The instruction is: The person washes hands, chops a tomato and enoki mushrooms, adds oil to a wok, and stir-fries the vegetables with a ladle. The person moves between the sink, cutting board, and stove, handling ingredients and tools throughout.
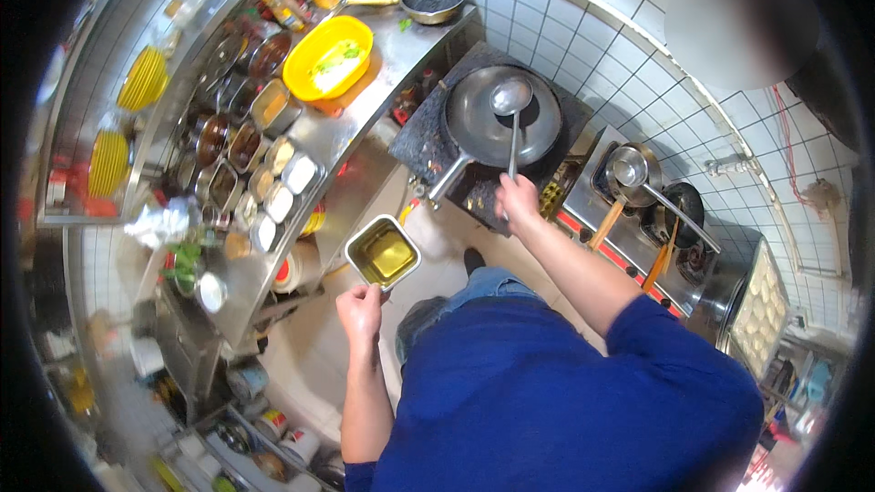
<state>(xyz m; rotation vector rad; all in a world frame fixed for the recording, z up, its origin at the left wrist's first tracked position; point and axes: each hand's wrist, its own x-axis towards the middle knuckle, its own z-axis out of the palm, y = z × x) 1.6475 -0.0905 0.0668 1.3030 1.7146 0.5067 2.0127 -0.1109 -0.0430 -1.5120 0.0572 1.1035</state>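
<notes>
My left hand [362, 311] grips the near edge of a square metal container [400, 232] in the air left of the stove. Yellow oil [391, 254] lies inside it. With my right hand [518, 201] I hold the handle of a steel ladle [513, 150]. The ladle's bowl is over the inside of a dark wok [472, 123]; whether it touches the metal I cannot tell. The wok sits on a dark, soiled stove [420, 140], its handle [451, 181] pointing down-left.
A steel counter [393, 68] on the left bears a yellow plastic basin [294, 72] with green leaves and several seasoning containers [299, 173]. On the right burner unit [581, 201] rests a saucepan [653, 188] holding a strainer or ladle. A tray of pale rounds [757, 304] stands farther right.
</notes>
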